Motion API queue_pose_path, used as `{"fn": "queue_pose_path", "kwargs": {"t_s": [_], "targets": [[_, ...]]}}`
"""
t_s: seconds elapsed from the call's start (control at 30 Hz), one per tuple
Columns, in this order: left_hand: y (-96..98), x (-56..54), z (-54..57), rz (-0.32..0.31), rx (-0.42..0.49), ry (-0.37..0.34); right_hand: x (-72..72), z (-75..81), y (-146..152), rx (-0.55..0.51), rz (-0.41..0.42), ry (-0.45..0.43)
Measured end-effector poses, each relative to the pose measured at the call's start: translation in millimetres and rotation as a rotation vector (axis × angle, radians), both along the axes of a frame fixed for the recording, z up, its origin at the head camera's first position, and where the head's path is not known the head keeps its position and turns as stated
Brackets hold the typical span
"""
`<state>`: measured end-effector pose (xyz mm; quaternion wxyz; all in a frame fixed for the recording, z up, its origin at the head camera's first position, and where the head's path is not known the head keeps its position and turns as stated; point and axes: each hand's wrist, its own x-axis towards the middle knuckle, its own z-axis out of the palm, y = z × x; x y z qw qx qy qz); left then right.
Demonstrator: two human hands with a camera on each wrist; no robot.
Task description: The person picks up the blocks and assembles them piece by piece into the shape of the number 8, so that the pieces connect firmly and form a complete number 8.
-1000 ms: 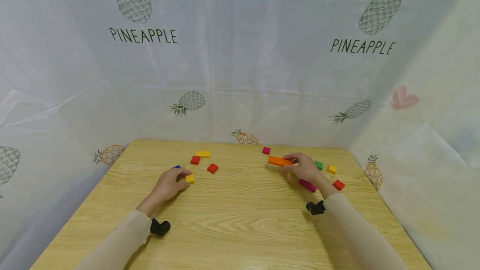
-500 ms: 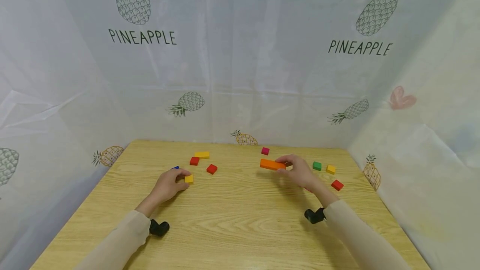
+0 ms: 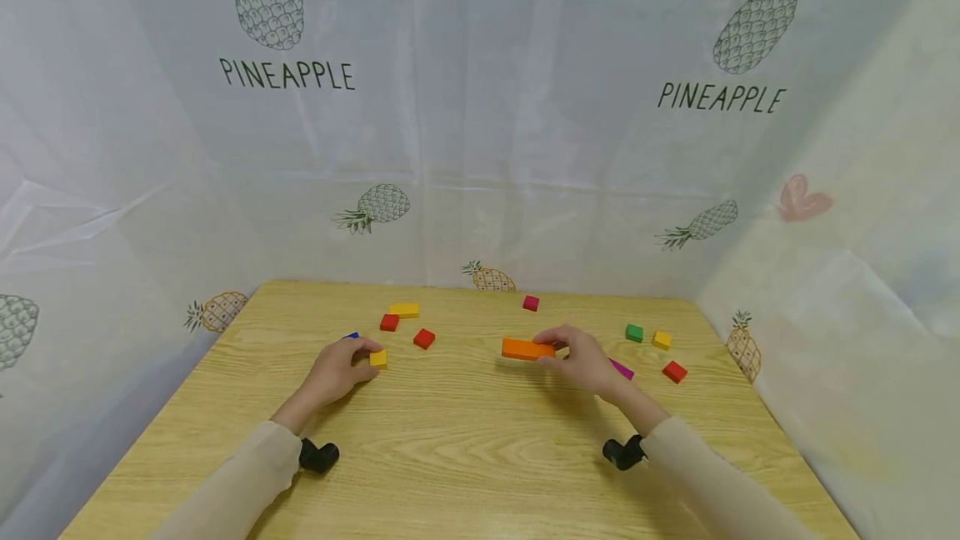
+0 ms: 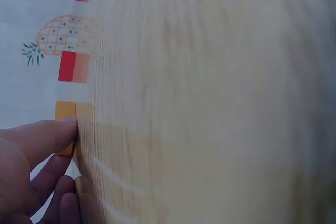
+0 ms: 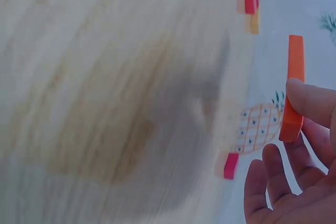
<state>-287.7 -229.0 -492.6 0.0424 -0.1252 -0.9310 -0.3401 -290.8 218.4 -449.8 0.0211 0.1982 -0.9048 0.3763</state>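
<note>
The long orange bar (image 3: 517, 348) is held just above the wood-grain table (image 3: 465, 465), its shadow beneath it; the right hand (image 3: 581, 361) pinches it near one end between thumb and fingers, barely parted by its thickness, the free end jutting toward the left hand (image 3: 337, 369); with so off-centre a hold, I judge, the bar could pivot or droop if the thumb slackened. The left hand has a narrow pinch on a small yellow block (image 3: 378, 359), which appears to rest on the table; uneven thumb pressure might skew it, and the jutting bar could knock it if brought across too low. A blue block (image 3: 351, 335) lies partly hidden behind the left hand, where a backward nudge could shift it; near by are a central red block (image 3: 424, 339), a farther red block (image 3: 389, 322) and a long yellow block (image 3: 405, 310); a magenta block (image 3: 622, 369) lies just beside the right wrist, which could brush it.
</note>
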Motion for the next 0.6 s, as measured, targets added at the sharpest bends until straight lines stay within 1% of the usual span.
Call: {"fn": "queue_pose_path", "kwargs": {"t_s": [0.47,0.6], "targets": [[-1.3,-2.1,-2.7,-0.013,0.0,0.012,15.4,-16.9,-21,-0.005,0.097,0.019],[-2.1,-2.4,-3.7,-0.008,0.005,0.01,20.6,-20.3,-27,0.005,0.099,0.011]]}}
